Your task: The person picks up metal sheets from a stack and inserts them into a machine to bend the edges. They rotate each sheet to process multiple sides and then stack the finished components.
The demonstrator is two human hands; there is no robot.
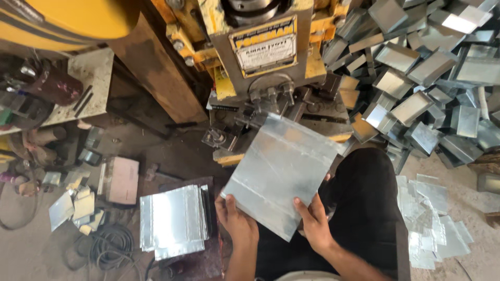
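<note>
I hold a flat, shiny metal sheet [281, 174] in both hands, tilted toward the press. My left hand [235, 221] grips its near left corner, and my right hand [314, 222] grips its near edge. The far edge of the sheet reaches the die area [271, 104] of a grey and yellow press machine [263, 52]. A stack of similar flat sheets [174, 221] lies on the floor just left of my left hand.
A large heap of bent metal trays [422, 78] fills the upper right. Flat offcuts [432, 224] lie on the floor at right, beside my black-trousered leg [364, 208]. Scrap pieces [73, 205], a coiled cable [109, 247] and a cluttered shelf [78, 88] are at left.
</note>
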